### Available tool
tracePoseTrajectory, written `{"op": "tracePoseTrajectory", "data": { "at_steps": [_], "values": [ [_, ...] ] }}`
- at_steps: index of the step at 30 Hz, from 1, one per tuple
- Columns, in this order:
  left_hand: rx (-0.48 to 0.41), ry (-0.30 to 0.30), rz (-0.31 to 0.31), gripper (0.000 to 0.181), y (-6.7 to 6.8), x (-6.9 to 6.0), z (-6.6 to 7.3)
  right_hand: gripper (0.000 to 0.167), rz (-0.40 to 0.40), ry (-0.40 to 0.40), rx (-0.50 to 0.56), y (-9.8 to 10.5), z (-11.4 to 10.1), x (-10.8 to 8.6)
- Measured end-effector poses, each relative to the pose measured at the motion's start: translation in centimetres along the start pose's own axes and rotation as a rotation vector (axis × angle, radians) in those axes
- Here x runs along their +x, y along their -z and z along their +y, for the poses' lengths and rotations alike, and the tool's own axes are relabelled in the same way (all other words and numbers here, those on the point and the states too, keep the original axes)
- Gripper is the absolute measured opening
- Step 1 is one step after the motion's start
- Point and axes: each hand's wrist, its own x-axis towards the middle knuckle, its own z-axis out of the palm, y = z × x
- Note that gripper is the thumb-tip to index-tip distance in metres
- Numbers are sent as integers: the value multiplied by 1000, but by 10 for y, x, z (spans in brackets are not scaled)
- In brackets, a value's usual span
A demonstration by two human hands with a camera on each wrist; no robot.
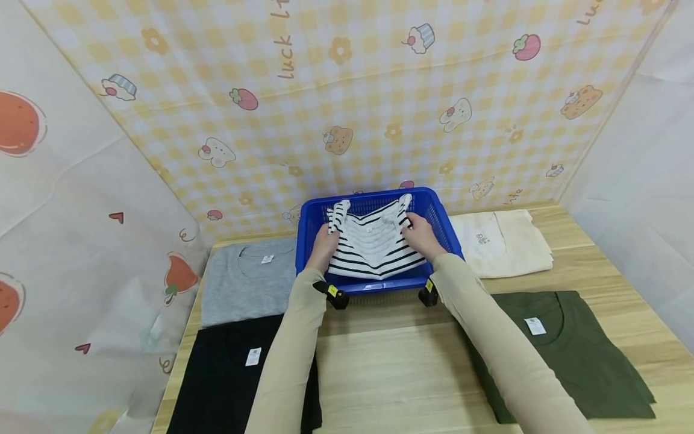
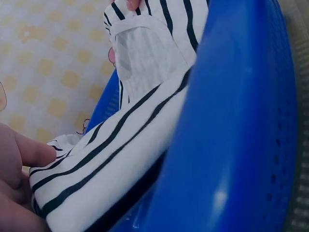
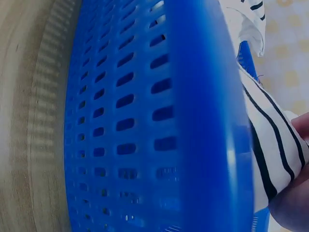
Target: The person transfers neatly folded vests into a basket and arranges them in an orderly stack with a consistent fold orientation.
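Observation:
A white shirt with black stripes (image 1: pixel 374 241) is held partly inside a blue plastic basket (image 1: pixel 379 284) by both hands. My left hand (image 1: pixel 324 244) grips its left side, thumb on top of the cloth; in the left wrist view the thumb and fingers (image 2: pixel 36 152) pinch the striped fabric. My right hand (image 1: pixel 422 236) grips the opposite side near the basket's right wall, and the right wrist view shows its fingers (image 3: pixel 301 126) curled on the cloth. The neckline lies between the hands. The basket's floor is mostly hidden under the shirt.
Folded shirts lie around the basket on the wooden table (image 1: pixel 385 374): grey (image 1: pixel 222 283) and black (image 1: pixel 222 380) at left, cream (image 1: pixel 523 241) and dark green (image 1: pixel 585 361) at right. Behind the basket rises a yellow checked cloth wall (image 1: pixel 379 78).

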Motion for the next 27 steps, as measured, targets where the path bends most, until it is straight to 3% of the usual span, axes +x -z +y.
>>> {"op": "tracePoseTrajectory", "data": {
  "at_steps": [6, 13, 27],
  "values": [
    [-15, 78, -34, 39, 1, 7, 2, 38, -22, 4, -32, 1, 3, 8],
    [-19, 108, -57, 39, 2, 10, 4, 31, -58, 14, -71, 0, 6, 17],
    [0, 151, -109, 49, -1, 17, 4, 39, -133, -114, -32, -1, 11, 26]
  ]
}}
